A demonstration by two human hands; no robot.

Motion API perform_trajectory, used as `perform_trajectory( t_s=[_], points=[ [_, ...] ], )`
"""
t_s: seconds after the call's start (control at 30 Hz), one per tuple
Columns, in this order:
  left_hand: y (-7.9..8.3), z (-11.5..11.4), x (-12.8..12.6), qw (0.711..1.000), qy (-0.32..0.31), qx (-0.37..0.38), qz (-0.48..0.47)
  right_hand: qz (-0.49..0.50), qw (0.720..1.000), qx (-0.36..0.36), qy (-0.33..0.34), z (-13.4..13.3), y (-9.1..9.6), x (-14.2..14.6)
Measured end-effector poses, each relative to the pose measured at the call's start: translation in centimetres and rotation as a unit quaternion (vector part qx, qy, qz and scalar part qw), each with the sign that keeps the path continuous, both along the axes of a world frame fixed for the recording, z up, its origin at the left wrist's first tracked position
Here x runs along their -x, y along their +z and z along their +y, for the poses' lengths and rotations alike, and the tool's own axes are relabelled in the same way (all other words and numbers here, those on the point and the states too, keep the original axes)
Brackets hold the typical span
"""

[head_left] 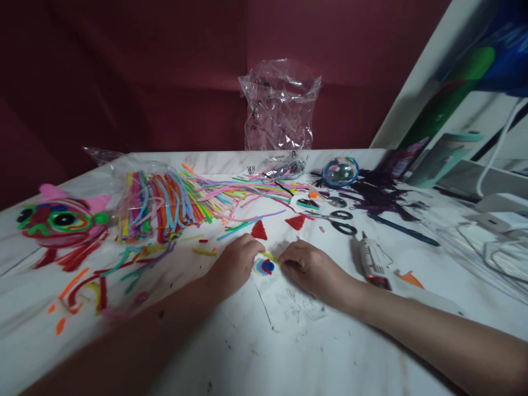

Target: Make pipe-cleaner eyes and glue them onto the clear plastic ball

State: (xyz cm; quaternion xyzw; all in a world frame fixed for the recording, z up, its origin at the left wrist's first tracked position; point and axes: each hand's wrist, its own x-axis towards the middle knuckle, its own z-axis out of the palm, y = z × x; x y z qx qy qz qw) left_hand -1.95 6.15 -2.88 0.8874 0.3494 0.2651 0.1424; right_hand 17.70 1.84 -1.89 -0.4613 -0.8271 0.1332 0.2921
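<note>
My left hand (237,263) and my right hand (310,269) meet at the middle of the table, fingers closed in a pinch. Between them runs a short yellow pipe cleaner (270,256), one end at each hand's fingertips. Just below it lies a coiled disc (264,267) of blue, red, light blue and cream pipe cleaner. The disc rests at the top of a white paper (284,302) with faint drawn lines. Two red triangles of wound pipe cleaner, one to the left (259,230) and one to the right (296,221), lie beyond my hands.
A fish-like pink mask (68,217) sits at far left, near bundled pipe cleaners (165,203). Scissors (340,221), a glue gun (373,261) and a dark blue rod (404,230) lie rightward. Behind are a clear dome (340,171), purple strands (375,192) and a plastic bag (282,110).
</note>
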Motion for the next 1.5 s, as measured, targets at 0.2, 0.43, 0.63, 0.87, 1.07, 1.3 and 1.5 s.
perform_trajectory(
  t_s=[0.2,0.43,0.63,0.87,1.07,1.3,1.5],
  points=[
    [-0.1,0.2,0.1,1.0,-0.001,-0.001,-0.002,-0.026,1.0,-0.006,-0.012,-0.3,0.5,0.2],
    [-0.2,0.3,0.1,1.0,0.007,-0.005,-0.009,-0.035,0.999,-0.015,-0.001,-0.3,0.3,0.1],
    [-0.6,0.5,0.1,1.0,0.002,-0.012,-0.024,-0.016,0.999,-0.045,0.014,-0.2,-0.2,0.1],
    [-0.7,0.6,0.1,1.0,0.0,-0.008,-0.022,-0.019,0.999,-0.044,0.025,-0.1,-0.2,0.1],
    [-0.6,0.5,0.0,1.0,0.007,0.0,-0.023,-0.027,0.997,-0.057,0.033,-0.1,-0.5,0.0],
    [-0.7,0.5,0.1,1.0,0.021,0.0,-0.015,-0.063,0.995,-0.071,0.029,-0.1,-0.5,0.1],
    [-0.6,0.4,0.1,0.999,0.038,-0.012,0.019,-0.084,0.995,-0.059,0.02,-0.3,-0.3,0.2]
  ],
)
